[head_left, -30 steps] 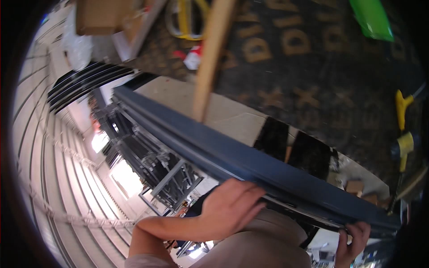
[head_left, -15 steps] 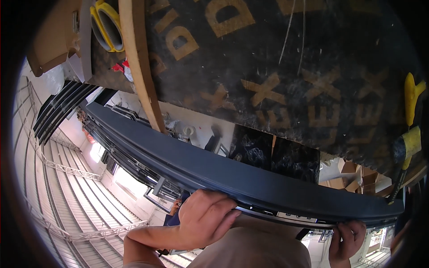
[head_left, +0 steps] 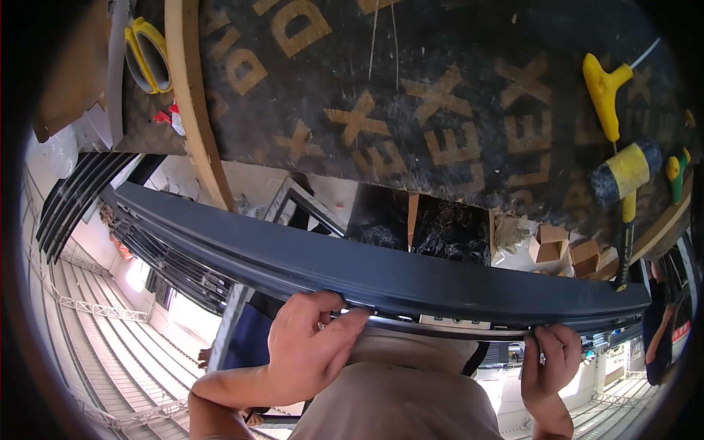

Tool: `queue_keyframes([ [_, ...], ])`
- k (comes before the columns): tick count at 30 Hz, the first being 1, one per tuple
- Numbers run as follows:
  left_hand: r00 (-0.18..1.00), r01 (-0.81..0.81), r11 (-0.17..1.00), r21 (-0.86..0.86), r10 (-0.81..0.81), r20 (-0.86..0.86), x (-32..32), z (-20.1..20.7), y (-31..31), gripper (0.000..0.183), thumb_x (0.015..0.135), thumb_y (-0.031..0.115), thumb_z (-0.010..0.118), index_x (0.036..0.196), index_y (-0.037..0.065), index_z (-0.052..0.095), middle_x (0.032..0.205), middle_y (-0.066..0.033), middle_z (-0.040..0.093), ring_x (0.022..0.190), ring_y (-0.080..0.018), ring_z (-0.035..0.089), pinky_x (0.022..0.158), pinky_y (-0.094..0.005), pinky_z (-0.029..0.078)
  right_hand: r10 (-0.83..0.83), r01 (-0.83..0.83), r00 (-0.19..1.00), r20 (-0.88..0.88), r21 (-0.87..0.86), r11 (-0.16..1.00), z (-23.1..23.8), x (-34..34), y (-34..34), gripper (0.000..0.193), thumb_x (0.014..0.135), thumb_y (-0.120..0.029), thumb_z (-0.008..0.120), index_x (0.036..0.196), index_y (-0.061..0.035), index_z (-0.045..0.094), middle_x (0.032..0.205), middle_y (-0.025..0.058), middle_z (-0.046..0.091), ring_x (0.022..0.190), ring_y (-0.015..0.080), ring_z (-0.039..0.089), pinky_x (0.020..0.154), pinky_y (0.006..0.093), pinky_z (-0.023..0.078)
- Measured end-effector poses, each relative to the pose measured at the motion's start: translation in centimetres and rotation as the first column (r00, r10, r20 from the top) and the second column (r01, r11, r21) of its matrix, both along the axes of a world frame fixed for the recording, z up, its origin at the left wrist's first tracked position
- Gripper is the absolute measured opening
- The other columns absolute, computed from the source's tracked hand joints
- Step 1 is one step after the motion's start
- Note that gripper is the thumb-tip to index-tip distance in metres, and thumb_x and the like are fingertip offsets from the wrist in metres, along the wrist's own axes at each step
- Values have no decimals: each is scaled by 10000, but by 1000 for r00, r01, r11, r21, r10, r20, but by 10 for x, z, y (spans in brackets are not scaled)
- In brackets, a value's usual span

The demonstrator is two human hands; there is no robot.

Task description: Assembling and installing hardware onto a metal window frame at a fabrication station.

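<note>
I hold a long dark grey metal profile [head_left: 381, 275] that runs across the view from upper left to lower right. My left hand [head_left: 308, 348] grips its near edge around the middle, fingers curled over the rim. At the profile's right end, my right hand [head_left: 548, 358] clasps it from below. A dark board [head_left: 440, 95] with large tan lettering fills the upper part of the view beyond the profile.
On the board's right side lie a yellow T-handle tool [head_left: 605, 81] and a black mallet with a yellow band [head_left: 623, 176]. Yellow rolls [head_left: 150, 51] sit at upper left beside a curved wooden edge [head_left: 192, 110]. Small cardboard boxes [head_left: 561, 249] show below the board.
The view has swung, so the profile now lies lower and more level in the picture. Both hands keep their hold, and the right hand shows more fully.
</note>
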State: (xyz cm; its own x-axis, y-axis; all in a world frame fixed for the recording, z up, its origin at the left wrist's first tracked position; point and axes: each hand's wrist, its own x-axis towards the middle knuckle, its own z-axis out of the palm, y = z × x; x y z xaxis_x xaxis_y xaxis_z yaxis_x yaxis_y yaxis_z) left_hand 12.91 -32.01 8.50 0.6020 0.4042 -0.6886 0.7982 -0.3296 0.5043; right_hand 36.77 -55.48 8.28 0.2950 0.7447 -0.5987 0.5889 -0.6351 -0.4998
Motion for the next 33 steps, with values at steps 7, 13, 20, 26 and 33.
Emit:
queue_keyframes([
  [7, 998, -42, 998, -38, 40, -40, 6, 1, -4, 417, 668, -3, 723, 1050, 162, 745, 878, -70, 503, 750, -237, 495, 644, -354, 409, 24, -23, 1000, -8, 48, 999, -8, 5, 8, 277, 711, 15, 757, 968, -21, 658, 920, 128, 567, 801, 310, 553, 709, 407, 439],
  [13, 999, -23, 1000, -15, 22, -28, 8, -2, -4, 354, 706, 2, 722, 1029, 145, 742, 885, -84, 511, 798, -257, 534, 680, -360, 439, 17, -17, 996, -91, 9, 1000, -10, 13, 18, 235, 722, 19, 726, 912, -28, 596, 912, 139, 552, 806, 336, 531, 706, 421, 432],
  [20, 998, 42, 998, 43, -44, 51, 5, -6, -6, 330, 728, -43, 726, 1010, 127, 746, 882, -78, 491, 762, -229, 521, 619, -338, 426, 79, -76, 995, -64, 48, 996, -10, 14, 22, 229, 722, 2, 742, 908, -25, 611, 878, 128, 545, 801, 325, 535, 706, 418, 436],
  [26, 999, 33, 998, -50, -31, 29, 6, 0, 3, 369, 715, 29, 710, 1061, 155, 749, 885, -84, 497, 849, -269, 541, 736, -369, 427, 71, -69, 996, -46, 60, 996, -10, 10, 21, 243, 715, -32, 767, 907, -28, 619, 874, 127, 543, 794, 321, 531, 702, 414, 434],
  [33, 998, 61, 998, 28, -62, 23, 10, -4, 0, 304, 721, 3, 746, 1000, 125, 740, 848, -67, 478, 804, -259, 514, 727, -365, 408, 60, -56, 997, -57, 63, 996, -14, 11, 17, 245, 718, -47, 770, 912, -30, 621, 866, 134, 537, 787, 323, 528, 693, 414, 430],
])
